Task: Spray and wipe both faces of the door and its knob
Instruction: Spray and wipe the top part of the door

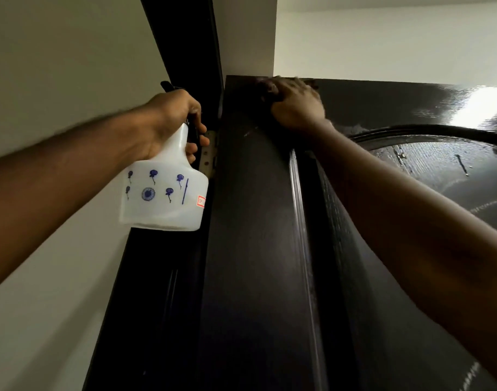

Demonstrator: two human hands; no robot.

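Wiping the top corner of the tall dark wooden door [255, 249], up near the ceiling.

From the head view: gripping the white plastic spray bottle with blue flowers [164, 193] by its thin neck in the left hand [171, 117], fingers [190, 149] curled tight round it, just beside the metal hinge [209, 153]. Pressing the right hand [295, 105] on the door's top corner, fingers bent over something dark; too blurry to tell whether holding a cloth. Probably heavy and stiff, that door, yet free to swing, so best pushed softly. Shiny wet streaks [439, 165] further right, likely slippery. Smooth, light-looking bottle, safest held at the neck. No knob in sight.
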